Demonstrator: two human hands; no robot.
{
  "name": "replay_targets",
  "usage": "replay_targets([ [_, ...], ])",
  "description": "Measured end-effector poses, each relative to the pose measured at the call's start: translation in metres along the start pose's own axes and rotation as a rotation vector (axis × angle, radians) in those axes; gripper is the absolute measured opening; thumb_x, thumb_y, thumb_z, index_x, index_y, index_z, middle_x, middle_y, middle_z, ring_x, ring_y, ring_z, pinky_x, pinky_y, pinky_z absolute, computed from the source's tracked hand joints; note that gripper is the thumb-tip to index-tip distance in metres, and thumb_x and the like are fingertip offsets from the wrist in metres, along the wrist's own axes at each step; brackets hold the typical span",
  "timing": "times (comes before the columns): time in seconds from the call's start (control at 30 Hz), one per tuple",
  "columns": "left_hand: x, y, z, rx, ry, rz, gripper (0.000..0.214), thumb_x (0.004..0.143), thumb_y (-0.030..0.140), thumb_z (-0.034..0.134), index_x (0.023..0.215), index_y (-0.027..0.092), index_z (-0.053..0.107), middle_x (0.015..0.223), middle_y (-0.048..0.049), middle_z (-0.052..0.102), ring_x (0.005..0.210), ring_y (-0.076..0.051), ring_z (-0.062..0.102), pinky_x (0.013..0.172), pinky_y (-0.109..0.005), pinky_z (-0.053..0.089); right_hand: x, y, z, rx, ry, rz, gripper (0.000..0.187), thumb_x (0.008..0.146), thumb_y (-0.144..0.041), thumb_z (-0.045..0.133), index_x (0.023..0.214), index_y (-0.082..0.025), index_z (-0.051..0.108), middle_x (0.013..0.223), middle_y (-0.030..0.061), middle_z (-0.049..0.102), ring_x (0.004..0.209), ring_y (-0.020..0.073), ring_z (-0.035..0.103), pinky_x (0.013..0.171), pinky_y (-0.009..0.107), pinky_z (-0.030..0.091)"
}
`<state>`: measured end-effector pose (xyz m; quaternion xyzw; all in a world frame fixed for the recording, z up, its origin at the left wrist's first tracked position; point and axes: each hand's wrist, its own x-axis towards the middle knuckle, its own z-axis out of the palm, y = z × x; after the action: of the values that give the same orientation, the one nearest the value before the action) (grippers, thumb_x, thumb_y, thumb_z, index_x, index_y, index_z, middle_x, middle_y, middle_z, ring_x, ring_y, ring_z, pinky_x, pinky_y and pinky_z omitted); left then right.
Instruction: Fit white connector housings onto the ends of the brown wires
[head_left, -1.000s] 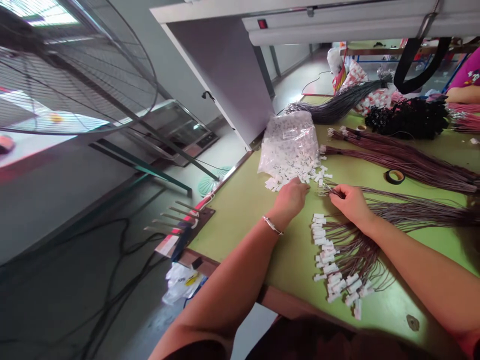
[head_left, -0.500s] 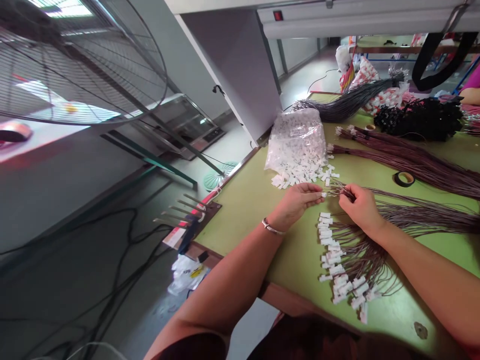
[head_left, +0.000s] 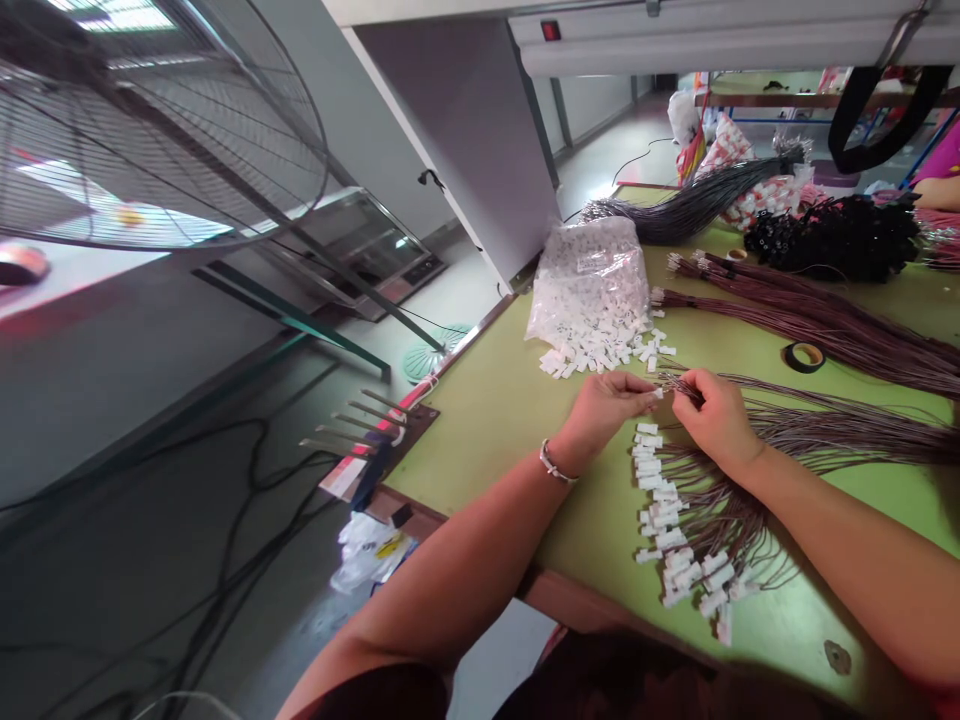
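Note:
Between the fingertips of my left hand (head_left: 611, 408) is a small white connector housing (head_left: 658, 393). My right hand (head_left: 716, 418) is closed around a bunch of thin brown wires (head_left: 686, 392), their bare ends pointing left at the housing. Whether a wire sits inside the housing is too small to tell. Below my hands lies a row of wires tipped with white connectors (head_left: 664, 510), their brown leads (head_left: 731, 500) running right. Beyond my left hand, loose white housings (head_left: 600, 350) spill from a clear plastic bag (head_left: 592, 265).
A black tape roll (head_left: 804, 357) lies on the green table (head_left: 465, 430) near brown wire bundles (head_left: 832, 310). Farther back are a grey wire bundle (head_left: 690, 205) and a black pile (head_left: 832, 240). A pronged metal rack (head_left: 375, 425) sits at the left edge; a fan (head_left: 165, 130) stands left.
My left hand has moved slightly right with the white housing, closer to the wire ends. My right hand stays around the wires, almost in the same place.

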<state>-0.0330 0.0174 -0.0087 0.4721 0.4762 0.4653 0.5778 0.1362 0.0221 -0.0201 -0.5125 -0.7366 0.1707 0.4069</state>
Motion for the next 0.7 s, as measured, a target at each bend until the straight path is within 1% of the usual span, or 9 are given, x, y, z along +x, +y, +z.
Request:
replay_targets([
  [0.1,0.0026,-0.0024,0.0043,-0.024,-0.026,-0.003,0.018,0.061,0.021,0.078,0.070,0.010,0.067,0.061,-0.0013,0.067,0.057,-0.009,0.060,0.062,-0.024,0.050,0.0003,0.0000,-0.0011,0.065,-0.045,0.008,0.005,0.072,-0.023,0.050,0.070,-0.020,0.053,0.064,0.0012,0.059,0.059,0.0143,0.049,0.060,0.026,0.037],
  [0.23,0.0070,-0.0065,0.0035,-0.106,-0.092,-0.054,0.024,0.061,0.028,0.079,0.069,0.010,0.064,0.058,-0.0010,0.065,0.054,-0.008,0.058,0.059,-0.022,0.048,0.0002,-0.0003,-0.0032,0.139,-0.082,0.051,0.009,0.073,-0.026,0.051,0.068,-0.020,0.052,0.058,-0.0012,0.054,0.054,0.0122,0.045,0.056,0.025,0.036],
  [0.33,0.0081,-0.0092,0.0020,-0.143,-0.084,-0.028,0.027,0.059,0.028,0.081,0.069,0.011,0.062,0.058,-0.0001,0.064,0.055,-0.008,0.059,0.059,-0.022,0.047,-0.0006,-0.0009,-0.0031,0.154,-0.121,0.086,0.008,0.070,-0.025,0.052,0.064,-0.020,0.051,0.055,-0.0028,0.051,0.051,0.0108,0.042,0.054,0.024,0.034],
  [0.47,0.0088,-0.0103,0.0032,-0.153,-0.096,-0.014,0.029,0.057,0.029,0.082,0.068,0.012,0.061,0.059,0.0001,0.064,0.056,-0.008,0.059,0.059,-0.022,0.048,-0.0004,-0.0012,-0.0015,0.177,-0.104,0.131,0.008,0.068,-0.025,0.052,0.063,-0.020,0.051,0.053,-0.0036,0.049,0.050,0.0102,0.040,0.051,0.024,0.033],
  [0.57,0.0091,-0.0091,0.0046,-0.062,-0.122,-0.017,0.027,0.061,0.029,0.079,0.076,0.012,0.065,0.062,0.0000,0.064,0.057,-0.009,0.059,0.059,-0.023,0.049,0.0007,-0.0018,-0.0019,0.193,-0.072,0.135,0.010,0.069,-0.028,0.051,0.063,-0.020,0.051,0.053,-0.0032,0.049,0.051,0.0104,0.040,0.052,0.024,0.033],
  [0.63,0.0083,-0.0080,0.0042,0.081,-0.138,-0.004,0.024,0.067,0.031,0.074,0.082,0.013,0.068,0.063,-0.0005,0.064,0.055,-0.009,0.057,0.058,-0.023,0.049,0.0016,-0.0025,-0.0028,0.189,-0.057,0.130,0.011,0.069,-0.029,0.051,0.063,-0.020,0.051,0.054,-0.0031,0.050,0.051,0.0105,0.040,0.053,0.024,0.033],
  [0.7,0.0068,-0.0070,0.0027,0.240,-0.133,0.026,0.021,0.073,0.032,0.068,0.082,0.014,0.070,0.060,-0.0006,0.063,0.053,-0.009,0.055,0.054,-0.023,0.047,0.0022,-0.0029,-0.0036,0.175,-0.051,0.126,0.010,0.069,-0.028,0.051,0.063,-0.020,0.051,0.054,-0.0030,0.050,0.051,0.0107,0.041,0.053,0.024,0.033],
])
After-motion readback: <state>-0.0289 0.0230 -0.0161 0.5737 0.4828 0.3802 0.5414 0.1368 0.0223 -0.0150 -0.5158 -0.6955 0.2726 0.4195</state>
